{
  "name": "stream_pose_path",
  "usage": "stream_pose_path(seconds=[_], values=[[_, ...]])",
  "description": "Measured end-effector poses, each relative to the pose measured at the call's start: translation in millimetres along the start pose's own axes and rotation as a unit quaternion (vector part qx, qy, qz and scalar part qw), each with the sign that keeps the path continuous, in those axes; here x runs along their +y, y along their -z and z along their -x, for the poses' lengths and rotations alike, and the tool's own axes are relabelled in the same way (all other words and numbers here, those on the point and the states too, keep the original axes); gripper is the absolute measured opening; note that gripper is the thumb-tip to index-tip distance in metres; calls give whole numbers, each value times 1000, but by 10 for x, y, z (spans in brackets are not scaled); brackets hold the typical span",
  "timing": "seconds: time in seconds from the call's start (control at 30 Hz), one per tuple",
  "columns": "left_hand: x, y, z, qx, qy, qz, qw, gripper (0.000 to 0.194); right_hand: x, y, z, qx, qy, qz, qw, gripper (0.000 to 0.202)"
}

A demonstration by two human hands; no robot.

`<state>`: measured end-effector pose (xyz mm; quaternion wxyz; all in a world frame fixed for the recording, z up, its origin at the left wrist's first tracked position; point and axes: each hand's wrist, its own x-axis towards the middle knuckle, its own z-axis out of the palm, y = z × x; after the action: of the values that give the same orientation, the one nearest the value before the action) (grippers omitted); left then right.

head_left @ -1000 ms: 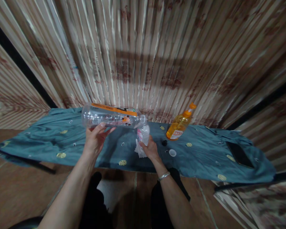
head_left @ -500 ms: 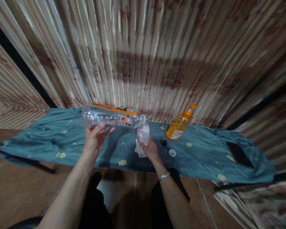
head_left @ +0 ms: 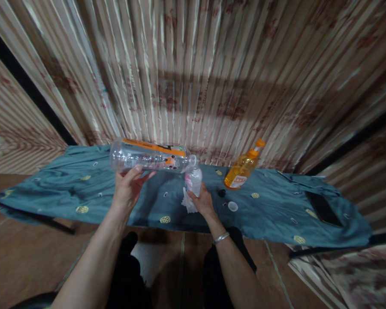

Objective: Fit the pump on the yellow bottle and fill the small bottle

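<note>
My left hand holds a large clear plastic bottle with an orange and black label from below. That bottle lies nearly level in the air, its neck toward the right. Its mouth meets the top of a small clear plastic bottle with pink print, which stands almost upright. Around the small bottle's lower part my right hand is closed. A crumpled white tissue sits at the small bottle's base, partly behind my fingers. I cannot make out whether liquid passes between the mouths.
An orange dish soap bottle stands right of my right hand. Near it lie a black cap and a white cap. A dark phone rests farther right on the teal cloth. Behind hangs a pleated curtain.
</note>
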<state>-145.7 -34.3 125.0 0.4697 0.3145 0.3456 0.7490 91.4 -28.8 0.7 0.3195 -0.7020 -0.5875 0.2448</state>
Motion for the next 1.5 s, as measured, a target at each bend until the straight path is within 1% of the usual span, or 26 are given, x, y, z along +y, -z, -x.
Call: stream_pose_path(seconds=[0.2, 0.4, 0.6, 0.7, 1.07, 1.27, 1.5], values=[[8, -12, 8, 9, 2, 3, 1000, 55, 18, -1, -9, 1, 2, 1, 1000, 47], [4, -13, 4, 5, -4, 1, 1000, 53, 32, -18, -12, 8, 16, -3, 1000, 46], [27, -57, 23, 13, -2, 0, 1000, 58, 41, -38, -15, 8, 13, -6, 1000, 47], [33, -68, 31, 15, -3, 2, 1000, 58, 48, -48, -13, 15, 15, -7, 1000, 47], [3, -29, 15, 2, -14, -6, 1000, 55, 30, -22, -12, 6, 8, -2, 1000, 50], [-1, -18, 7, -10, -21, -10, 1000, 55, 49, -27, -6, 16, 19, -7, 1000, 45], [-29, 7, -3, -9, -17, -8, 1000, 53, 28, -9, -3, 13, 16, 9, 1000, 49]])
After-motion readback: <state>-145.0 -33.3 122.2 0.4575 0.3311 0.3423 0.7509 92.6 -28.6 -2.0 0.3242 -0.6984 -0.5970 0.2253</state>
